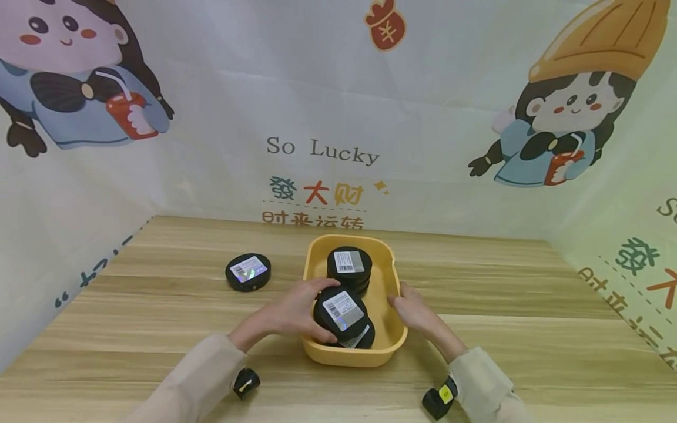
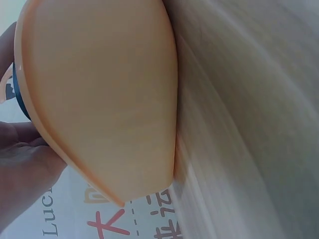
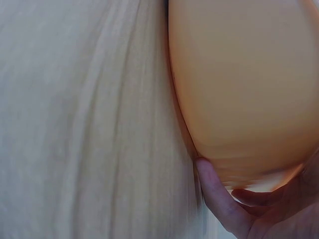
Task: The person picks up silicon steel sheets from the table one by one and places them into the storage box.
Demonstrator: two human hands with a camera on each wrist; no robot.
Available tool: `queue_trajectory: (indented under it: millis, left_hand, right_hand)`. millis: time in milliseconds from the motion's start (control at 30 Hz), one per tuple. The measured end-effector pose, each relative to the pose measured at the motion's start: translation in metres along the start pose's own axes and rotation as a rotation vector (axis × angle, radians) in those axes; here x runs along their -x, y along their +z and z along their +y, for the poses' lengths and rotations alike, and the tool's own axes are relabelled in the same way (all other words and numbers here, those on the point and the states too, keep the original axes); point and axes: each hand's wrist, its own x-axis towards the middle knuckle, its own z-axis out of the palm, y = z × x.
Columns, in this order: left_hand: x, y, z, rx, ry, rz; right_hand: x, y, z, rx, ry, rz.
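A yellow plastic bin (image 1: 388, 305) stands on the table in front of me. My left hand (image 1: 296, 311) reaches over its left rim and grips a black round disc (image 1: 344, 311) with a white label, thumb and fingers on opposite edges. Under that disc another black disc (image 1: 369, 338) shows partly. Behind them in the bin is a stack of black discs (image 1: 349, 261), labels up. My right hand (image 1: 415, 308) holds the bin's right rim, thumb over the edge. The right wrist view shows its fingers (image 3: 214, 181) against the bin's outer wall (image 3: 244, 74).
Left of the bin, one more labelled black disc (image 1: 248, 272) lies on the wooden table (image 1: 158, 317). A printed cloth (image 1: 227, 117) hangs behind and along both sides of the table.
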Motion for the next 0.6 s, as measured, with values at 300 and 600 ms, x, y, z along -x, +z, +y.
queue_trajectory:
  millis: [300, 600]
  left_hand:
    - [-0.0012, -0.0008, 0.0058, -0.052, 0.004, -0.039]
    - [-0.0033, 0.0000, 0.0057, -0.122, 0.050, -0.070]
  right_hand:
    - [0.0000, -0.0004, 0.0003, -0.012, -0.011, -0.002]
    - [0.0024, -0.0015, -0.0026, -0.025, -0.008, -0.020]
